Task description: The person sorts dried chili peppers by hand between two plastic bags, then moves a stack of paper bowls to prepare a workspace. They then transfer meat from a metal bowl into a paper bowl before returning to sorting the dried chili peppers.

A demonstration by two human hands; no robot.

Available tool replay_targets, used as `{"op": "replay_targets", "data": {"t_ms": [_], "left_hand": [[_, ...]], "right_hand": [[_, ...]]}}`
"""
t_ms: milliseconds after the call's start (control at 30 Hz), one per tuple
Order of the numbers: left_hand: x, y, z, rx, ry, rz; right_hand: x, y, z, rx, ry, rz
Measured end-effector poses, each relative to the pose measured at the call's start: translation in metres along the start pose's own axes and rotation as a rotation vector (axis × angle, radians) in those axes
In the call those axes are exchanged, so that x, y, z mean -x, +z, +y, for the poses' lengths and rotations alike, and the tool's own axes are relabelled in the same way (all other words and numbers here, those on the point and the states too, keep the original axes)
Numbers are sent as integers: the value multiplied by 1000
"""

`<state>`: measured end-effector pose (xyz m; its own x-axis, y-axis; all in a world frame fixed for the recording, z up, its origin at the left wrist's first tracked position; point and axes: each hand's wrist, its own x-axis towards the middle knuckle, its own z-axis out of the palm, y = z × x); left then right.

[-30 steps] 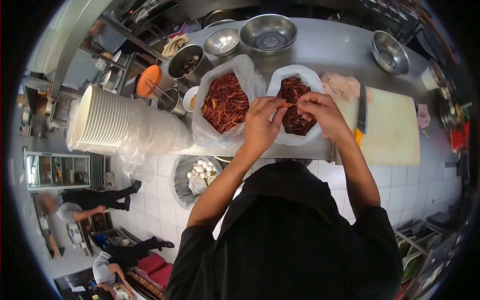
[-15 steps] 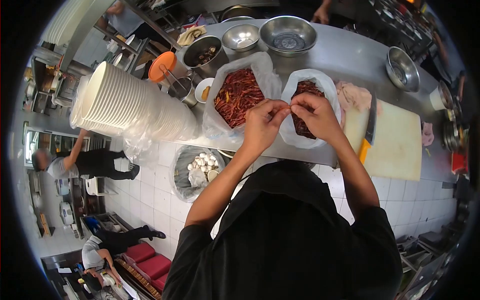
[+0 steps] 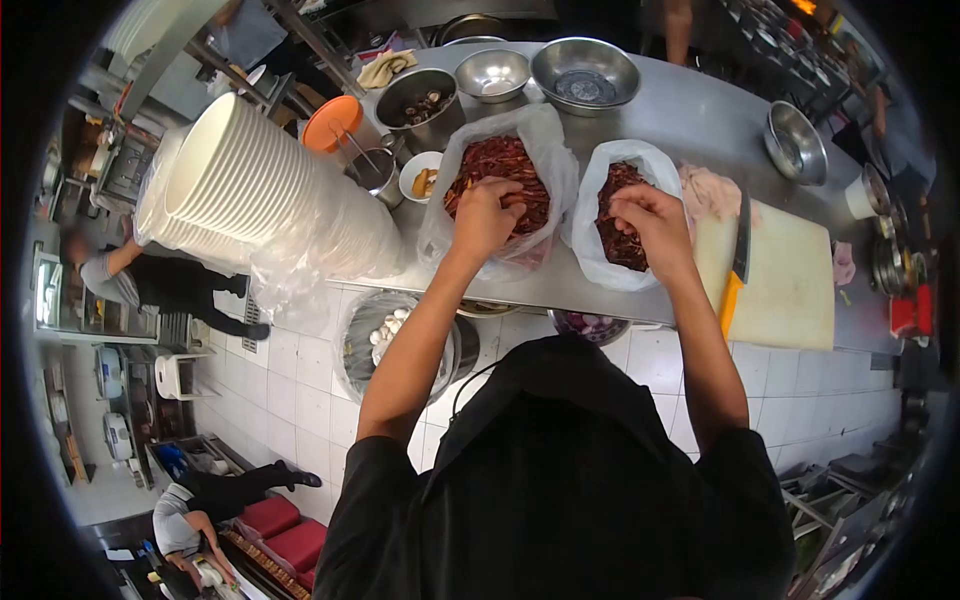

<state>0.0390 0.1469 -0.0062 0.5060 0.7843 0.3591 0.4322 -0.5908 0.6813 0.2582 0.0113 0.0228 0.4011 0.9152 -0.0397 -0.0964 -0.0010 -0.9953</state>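
A smooth, grey stainless-steel tabletop (image 3: 695,115) stands over a white tiled floor (image 3: 300,350) in a kitchen. The left hand (image 3: 484,220), loosely curled with thumb and fingers apart, is over slender dried red chillies (image 3: 495,157) inside a cloudy, crinkled plastic bag (image 3: 562,170). The right hand (image 3: 652,224), fingers drawn in, is over dark red, wrinkled chilli pieces (image 3: 622,178) inside a smaller white plastic bag (image 3: 598,268); whether it grips one, I cannot tell.

Beneath the left grip (image 3: 486,215), the chillies (image 3: 505,158) were dark red; beneath the right grip (image 3: 650,222), brownish maroon. Both bags (image 3: 602,268) were cloudy white. Right of the grips, the knife handle (image 3: 731,300) was yellow, the cutting board (image 3: 790,275) cream.
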Motion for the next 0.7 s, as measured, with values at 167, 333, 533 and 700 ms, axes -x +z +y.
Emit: {"op": "replay_targets", "data": {"t_ms": [167, 333, 533, 700], "left_hand": [[33, -68, 23, 75, 39, 178], [80, -160, 92, 158, 134, 470], [103, -167, 95, 195, 96, 444], [169, -162, 34, 232, -225, 421]], "right_hand": [[19, 31, -15, -59, -161, 183], [58, 142, -27, -150, -411, -20], [90, 270, 96, 570, -570, -860], [80, 181, 70, 724, -352, -732]]}}
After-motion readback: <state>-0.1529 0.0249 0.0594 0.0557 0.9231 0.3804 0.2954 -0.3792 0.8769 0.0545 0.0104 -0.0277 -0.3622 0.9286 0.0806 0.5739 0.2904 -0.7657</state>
